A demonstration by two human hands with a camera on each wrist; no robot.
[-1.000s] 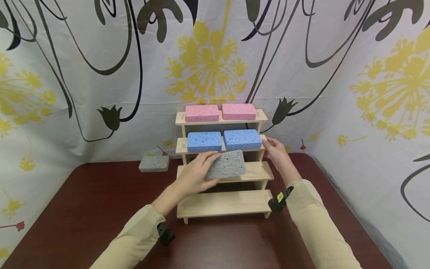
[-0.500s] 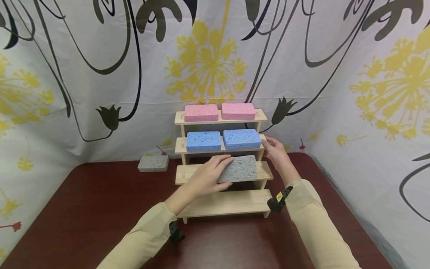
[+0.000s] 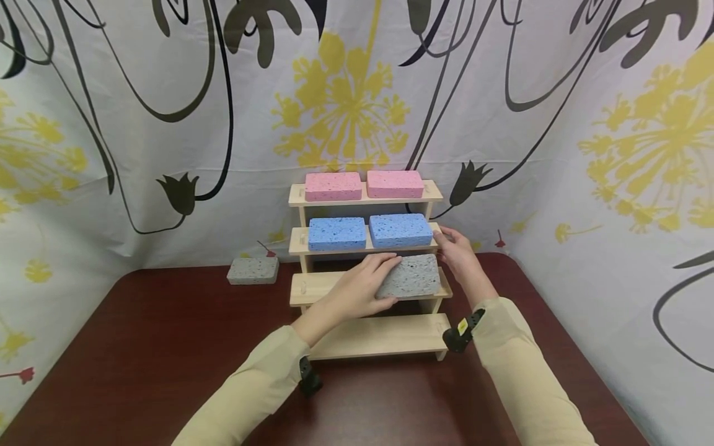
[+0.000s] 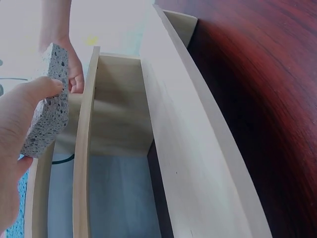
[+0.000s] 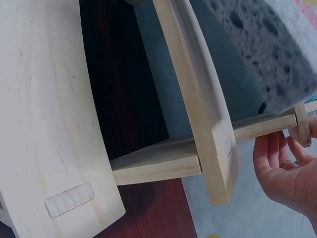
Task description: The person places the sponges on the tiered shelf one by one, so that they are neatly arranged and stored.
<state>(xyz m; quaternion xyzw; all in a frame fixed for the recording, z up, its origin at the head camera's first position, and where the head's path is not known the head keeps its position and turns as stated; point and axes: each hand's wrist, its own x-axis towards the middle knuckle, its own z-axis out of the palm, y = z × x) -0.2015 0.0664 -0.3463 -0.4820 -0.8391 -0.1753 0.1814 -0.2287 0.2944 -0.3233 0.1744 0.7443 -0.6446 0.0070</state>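
Observation:
My left hand [image 3: 357, 289] grips a grey sponge [image 3: 411, 276] by its left end, thumb on the near side. In the head view the sponge overlaps the right half of the third step of a wooden tiered shelf [image 3: 315, 283]. The left wrist view shows a gap between this sponge [image 4: 53, 106] and the step boards. With my right hand [image 3: 458, 254] I hold the right end of the second step; in the right wrist view its fingers [image 5: 270, 156] curl at the support there. Two blue sponges [image 3: 337, 234] lie on that step, and two pink sponges [image 3: 333, 186] on the top one.
Another grey sponge [image 3: 253, 271] lies on the dark red table [image 3: 184, 334], left of the shelf near the back edge. The lowest step [image 3: 385, 336] is bare. A patterned cloth [image 3: 245, 142] hangs close behind the shelf and on both sides.
My left hand has carried the grey sponge rightward along the third step, dipping and then rising slightly. The right hand has stayed at the shelf's right end.

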